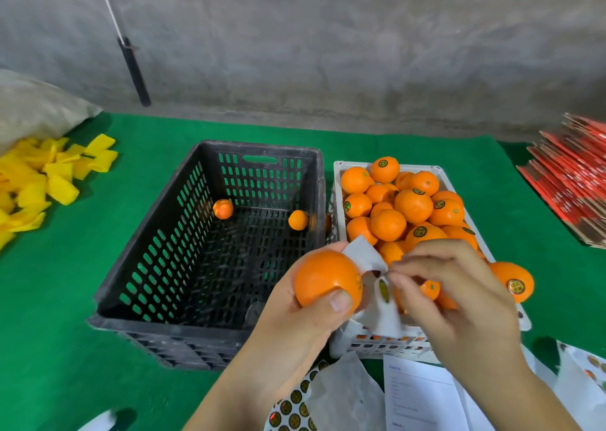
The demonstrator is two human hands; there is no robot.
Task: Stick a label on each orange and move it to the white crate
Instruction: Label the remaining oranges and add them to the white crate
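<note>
While the white crate (337, 181) is already heaped with oranges, most showing round labels, the job looks far along but not finished.

Done: labelled fruit fills the white crate to above its rim; one labelled orange (513, 281) sits at the near right edge of the pile.
Left in black crate (249, 150): two loose oranges, one (223, 208) by the left wall, one (298, 220) by the right wall; no labels visible on them.
In hand: orange (324, 281), held over the gap between the crates.
Left hand (295, 316) grip: fingers and thumb wrapped round that orange.
Right hand (459, 293) grip: fingertips pinched on a label (383, 289) at a white backing strip (367, 257), just beside the orange.
Supply: sticker sheet (295, 407) on the green table (65, 299), near edge.
Judgement: three oranges remain, the current one mid-labelling.
</note>
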